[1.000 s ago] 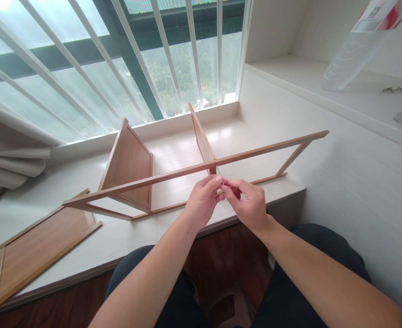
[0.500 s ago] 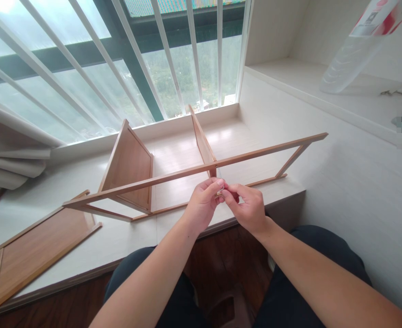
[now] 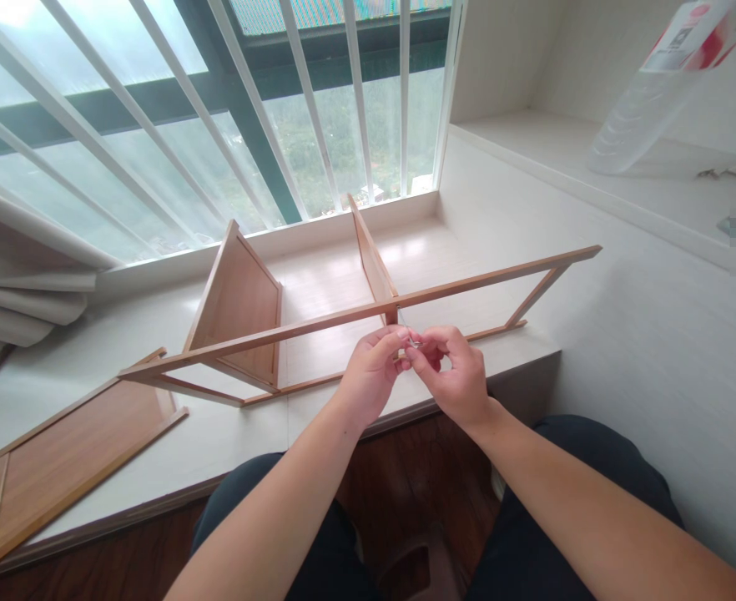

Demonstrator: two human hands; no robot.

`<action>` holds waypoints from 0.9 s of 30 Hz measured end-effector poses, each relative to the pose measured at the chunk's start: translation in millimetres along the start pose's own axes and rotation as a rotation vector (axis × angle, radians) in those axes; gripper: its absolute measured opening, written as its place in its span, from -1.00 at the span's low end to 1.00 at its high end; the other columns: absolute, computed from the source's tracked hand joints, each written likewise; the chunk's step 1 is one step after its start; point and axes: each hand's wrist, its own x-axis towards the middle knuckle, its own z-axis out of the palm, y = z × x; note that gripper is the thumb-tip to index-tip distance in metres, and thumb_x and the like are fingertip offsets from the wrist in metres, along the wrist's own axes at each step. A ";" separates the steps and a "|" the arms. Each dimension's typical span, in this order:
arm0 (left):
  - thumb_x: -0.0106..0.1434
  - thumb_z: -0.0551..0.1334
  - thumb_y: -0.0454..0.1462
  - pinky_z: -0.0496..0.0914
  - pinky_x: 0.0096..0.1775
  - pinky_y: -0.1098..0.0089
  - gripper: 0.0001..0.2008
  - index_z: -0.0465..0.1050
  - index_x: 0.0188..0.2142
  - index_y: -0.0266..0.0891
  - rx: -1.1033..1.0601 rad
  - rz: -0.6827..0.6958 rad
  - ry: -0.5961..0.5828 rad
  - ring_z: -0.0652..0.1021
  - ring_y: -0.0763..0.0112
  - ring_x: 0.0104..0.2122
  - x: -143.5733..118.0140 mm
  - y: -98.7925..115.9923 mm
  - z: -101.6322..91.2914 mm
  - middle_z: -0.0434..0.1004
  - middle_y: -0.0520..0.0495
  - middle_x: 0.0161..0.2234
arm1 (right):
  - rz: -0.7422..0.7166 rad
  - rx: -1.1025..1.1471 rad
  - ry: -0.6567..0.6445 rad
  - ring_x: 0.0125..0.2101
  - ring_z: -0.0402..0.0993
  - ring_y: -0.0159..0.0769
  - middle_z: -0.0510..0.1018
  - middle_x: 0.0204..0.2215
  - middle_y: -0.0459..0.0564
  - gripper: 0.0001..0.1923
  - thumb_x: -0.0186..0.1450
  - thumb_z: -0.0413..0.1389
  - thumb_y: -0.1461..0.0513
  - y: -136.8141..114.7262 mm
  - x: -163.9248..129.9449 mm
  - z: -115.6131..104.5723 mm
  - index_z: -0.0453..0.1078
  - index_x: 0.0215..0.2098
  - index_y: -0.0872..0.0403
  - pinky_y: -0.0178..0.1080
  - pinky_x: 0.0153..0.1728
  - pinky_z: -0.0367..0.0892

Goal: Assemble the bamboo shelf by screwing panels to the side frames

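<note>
A thin silver hex key (image 3: 404,317) runs from the wooden frame's middle joint down to my fingertips. My left hand (image 3: 375,361) pinches it close to the joint, and my right hand (image 3: 452,367) has its thumb and fingers closed at the bent end. Much of the tool is hidden by the fingers. The long wooden frame (image 3: 318,323) stands on its edge just beyond my hands. Two wooden boards extend from it toward the window: a wide panel (image 3: 243,296) on the left and a narrower board (image 3: 371,250) meeting the middle joint.
Another wooden panel (image 3: 80,459) lies flat at the left on the pale sill (image 3: 324,426). A clear bottle (image 3: 643,117) stands on the shelf at the upper right, with small metal bits near it. White window bars (image 3: 355,100) rise behind, and a curtain (image 3: 23,267) hangs left.
The right fingers have shifted slightly around the end of the hex key, where more metal now shows. My left hand and the wooden frame stay almost unchanged.
</note>
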 end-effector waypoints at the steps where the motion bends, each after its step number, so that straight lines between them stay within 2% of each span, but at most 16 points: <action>1: 0.12 0.48 -0.11 0.33 -0.30 0.43 -0.73 0.58 -0.38 -0.28 -0.002 -0.004 -0.001 0.49 0.42 -0.33 -0.1 0.5 -0.1 0.51 -0.02 -0.39 | 0.002 0.007 0.004 -0.57 0.43 -0.42 0.54 -0.51 -0.19 -0.85 0.36 0.27 0.22 0.5 -0.1 0.3 0.39 -0.16 0.00 -0.36 -0.50 0.40; 16: 0.13 0.48 -0.10 0.36 -0.27 0.40 -0.71 0.57 -0.37 -0.28 -0.025 -0.041 -0.032 0.52 0.38 -0.32 2.9 1.0 -3.7 0.49 -0.02 -0.40 | 0.002 0.033 0.027 -0.57 0.45 -0.40 0.58 -0.49 -0.18 -0.76 0.37 0.25 0.23 1.1 -1.2 1.0 0.32 -0.05 -0.01 -0.32 -0.48 0.44; 27: 0.13 0.49 -0.10 0.37 -0.28 0.44 -0.72 0.59 -0.36 -0.27 -0.051 -0.042 -0.014 0.51 0.42 -0.31 3.3 -0.2 -3.2 0.48 -0.01 -0.41 | -0.027 -0.007 0.050 -0.55 0.48 -0.40 0.61 -0.46 -0.15 -0.84 0.38 0.25 0.22 3.9 0.7 0.8 0.38 -0.11 -0.01 -0.33 -0.47 0.45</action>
